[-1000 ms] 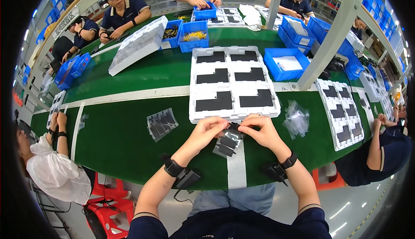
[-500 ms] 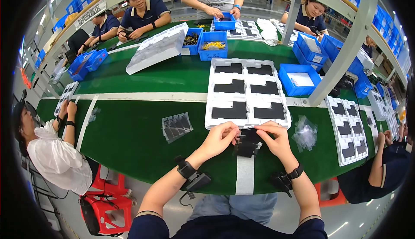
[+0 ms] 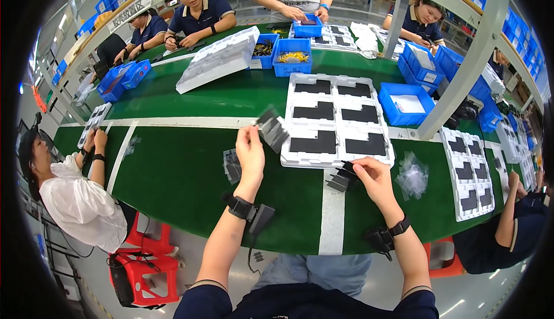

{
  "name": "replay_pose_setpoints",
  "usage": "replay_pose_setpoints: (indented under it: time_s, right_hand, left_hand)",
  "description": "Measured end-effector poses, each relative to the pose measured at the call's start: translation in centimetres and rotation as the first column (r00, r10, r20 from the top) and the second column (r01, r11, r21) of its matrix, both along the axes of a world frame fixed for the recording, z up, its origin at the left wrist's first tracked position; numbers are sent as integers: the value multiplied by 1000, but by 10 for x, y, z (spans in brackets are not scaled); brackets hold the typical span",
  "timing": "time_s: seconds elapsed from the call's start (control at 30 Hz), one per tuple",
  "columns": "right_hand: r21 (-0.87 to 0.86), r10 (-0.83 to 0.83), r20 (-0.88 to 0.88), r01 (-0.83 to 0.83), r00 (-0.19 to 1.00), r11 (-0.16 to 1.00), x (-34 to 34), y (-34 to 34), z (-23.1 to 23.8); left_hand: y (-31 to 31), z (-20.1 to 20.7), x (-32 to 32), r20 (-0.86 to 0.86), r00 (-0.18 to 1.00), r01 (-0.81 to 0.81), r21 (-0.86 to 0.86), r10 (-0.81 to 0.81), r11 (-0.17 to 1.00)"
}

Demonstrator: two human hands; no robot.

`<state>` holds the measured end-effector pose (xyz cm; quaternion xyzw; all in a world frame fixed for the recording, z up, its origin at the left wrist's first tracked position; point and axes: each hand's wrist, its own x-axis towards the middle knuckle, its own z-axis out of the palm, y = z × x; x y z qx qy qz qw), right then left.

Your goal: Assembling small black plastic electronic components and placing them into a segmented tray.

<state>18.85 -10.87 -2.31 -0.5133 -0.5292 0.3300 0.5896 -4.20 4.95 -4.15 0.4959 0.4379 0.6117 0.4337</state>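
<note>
Held a clear film sheet of dark strips (image 3: pixel 272 130) in the left hand (image 3: pixel 251 149), raised over the green surface (image 3: pixel 184 163) beside the left edge of the white tray (image 3: pixel 311 160), with the grip pinched on the sheet's left side. Held a small bunch of dark strips (image 3: pixel 341 179) in the right hand (image 3: pixel 374 177), pinched between thumb and fingers by the tray's near edge; could not tell whether touching it. Judged the step in hand as handling two pieces apart, one to each grip. Judged the next move to call for a light pinch on both and clearance past the black L-shaped pieces (image 3: pixel 363 145) in the tray. Saw farther out another film sheet (image 3: pixel 232 166) partly behind the left wrist, and a heap of clear film (image 3: pixel 412 176) to the right.
</note>
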Motion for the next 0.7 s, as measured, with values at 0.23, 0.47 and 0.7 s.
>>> replay_pose_setpoints:
  time_s: [0.23,0.47,0.7]
  right_hand:
    - [35,1,-41,0,999,999,-2,3,-3]
    - [-18,-25,26,26,999,1000,-4,-4,5]
    - [-11,71,-49,-72,996,997,-4,-2,3]
  left_hand:
    - [-1,15,-5,231,972,-1,-207,50,978]
    - [-28,22,9,-24,834,546,179,-551,819]
    - [-74,14,36,-119,375,906,-164,-919,391]
